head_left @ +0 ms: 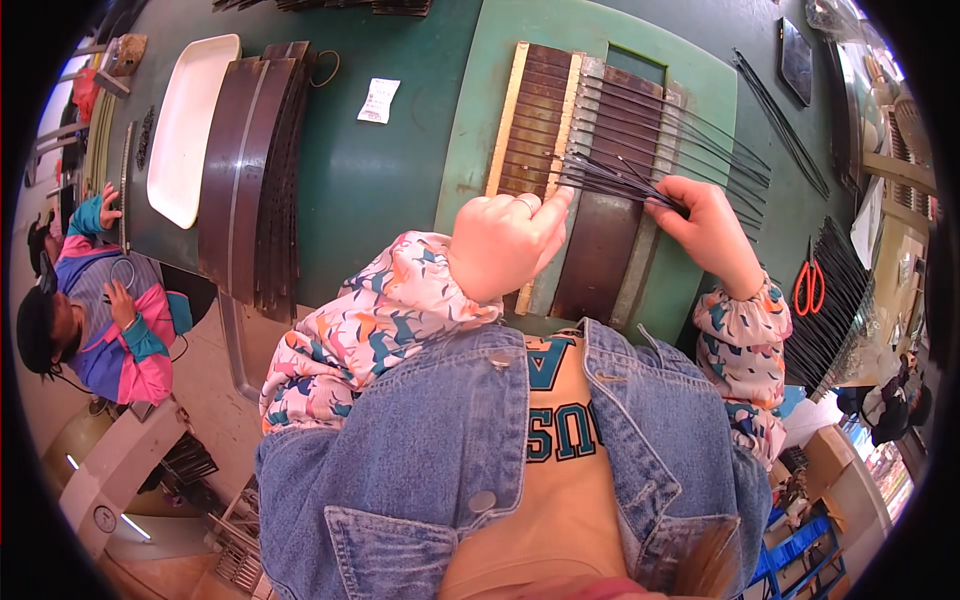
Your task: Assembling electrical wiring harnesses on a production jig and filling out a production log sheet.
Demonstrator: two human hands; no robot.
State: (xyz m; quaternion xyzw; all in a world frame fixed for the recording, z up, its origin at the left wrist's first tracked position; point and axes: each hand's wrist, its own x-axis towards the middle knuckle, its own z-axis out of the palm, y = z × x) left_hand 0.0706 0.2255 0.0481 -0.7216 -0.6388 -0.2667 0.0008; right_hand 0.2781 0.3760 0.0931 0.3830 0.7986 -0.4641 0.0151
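My right hand [705, 228] grips a bundle of thin black wires [625, 182] between thumb and fingers. My left hand [512, 238], a ring on one finger, is closed with its fingertips pinched at the left ends of these wires. Both hands are over a slotted jig [600, 245] with dark metal plates and yellowish strips, on a light green board [470, 130]. Farther up the jig, several black wires [690, 130] lie side by side in its slots, their tails fanning out to the right. What exactly the left fingertips pinch is partly hidden.
To the left are dark curved metal strips [235, 170], a white tray [190, 130] and a small white packet [376, 101]. On the right are red-handled scissors [809, 288], a pile of black wires [832, 300] and a phone [795, 62]. Another person [110, 300] sits far left.
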